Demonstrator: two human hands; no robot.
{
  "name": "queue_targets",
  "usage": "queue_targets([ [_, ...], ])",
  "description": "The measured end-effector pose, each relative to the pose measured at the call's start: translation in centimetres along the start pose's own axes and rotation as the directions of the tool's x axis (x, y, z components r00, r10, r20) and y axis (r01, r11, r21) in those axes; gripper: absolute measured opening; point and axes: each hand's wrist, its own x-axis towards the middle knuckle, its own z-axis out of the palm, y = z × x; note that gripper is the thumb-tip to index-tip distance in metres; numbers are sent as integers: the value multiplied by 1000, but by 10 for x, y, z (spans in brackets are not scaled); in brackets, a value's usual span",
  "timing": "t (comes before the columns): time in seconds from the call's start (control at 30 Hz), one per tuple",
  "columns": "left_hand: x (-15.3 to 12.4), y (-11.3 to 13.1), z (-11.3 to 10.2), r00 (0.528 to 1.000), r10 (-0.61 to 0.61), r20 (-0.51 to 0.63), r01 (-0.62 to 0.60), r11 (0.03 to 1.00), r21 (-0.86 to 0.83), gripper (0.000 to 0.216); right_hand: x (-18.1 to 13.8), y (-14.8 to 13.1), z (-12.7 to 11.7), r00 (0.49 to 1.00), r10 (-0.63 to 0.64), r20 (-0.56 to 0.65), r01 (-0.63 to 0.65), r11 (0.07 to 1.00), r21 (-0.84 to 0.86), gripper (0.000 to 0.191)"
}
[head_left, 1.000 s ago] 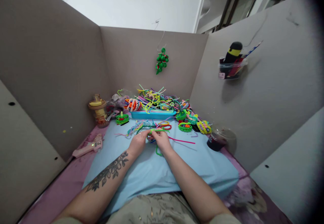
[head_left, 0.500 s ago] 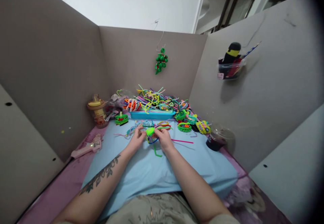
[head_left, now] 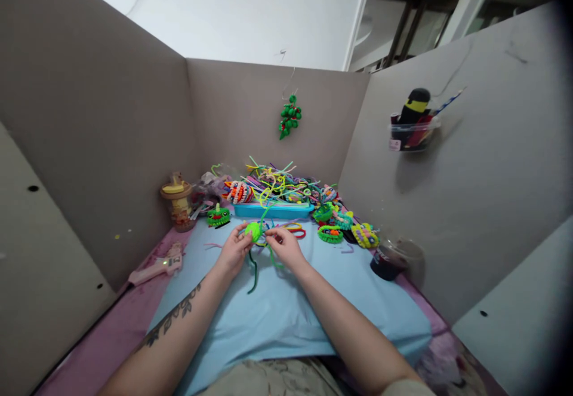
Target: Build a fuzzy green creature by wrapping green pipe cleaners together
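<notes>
My left hand (head_left: 233,252) grips a bright lime-green pipe-cleaner piece (head_left: 253,231), rounded in shape, between thumb and fingers. Close against its right side, my right hand (head_left: 289,249) is closed in a pinch on a thin pipe cleaner; its exact colour is hard to make out. Green strands stick up and hang down around the piece. Below it dangles a dark green pipe cleaner (head_left: 255,273). Behind the hands, more coloured pipe cleaners (head_left: 295,229) lie on the blue cloth, partly hidden.
A blue tray (head_left: 273,211) heaped with pipe cleaners stands at the back. Several finished pipe-cleaner pieces (head_left: 330,235) sit to its right, a green one (head_left: 218,217) to its left. A pink glue gun (head_left: 159,266) and lidded cup (head_left: 176,202) are left, a dark cup (head_left: 387,260) right.
The green piece has turned and moved slightly left in my left hand. My right hand has shifted its pinch beside it. A dark green strand now hangs below, and the view has tilted slightly.
</notes>
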Motion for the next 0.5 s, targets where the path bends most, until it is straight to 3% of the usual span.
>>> queue_targets([
  [0.1,5,3,-7,999,34,-6,-34,999,-18,52,16,-10,12,985,-45,168,42,999,23,13],
  [0.23,9,7,-17,998,45,-52,-45,999,1,53,28,-3,26,949,13,314,-73,981,178,15],
  [0.37,10,5,-21,999,25,-39,-22,996,83,52,22,16,30,954,55,295,-141,950,279,12],
  [0.5,8,1,-19,1000,19,19,-21,994,109,50,12,24,24,969,-15,246,-51,964,260,12],
])
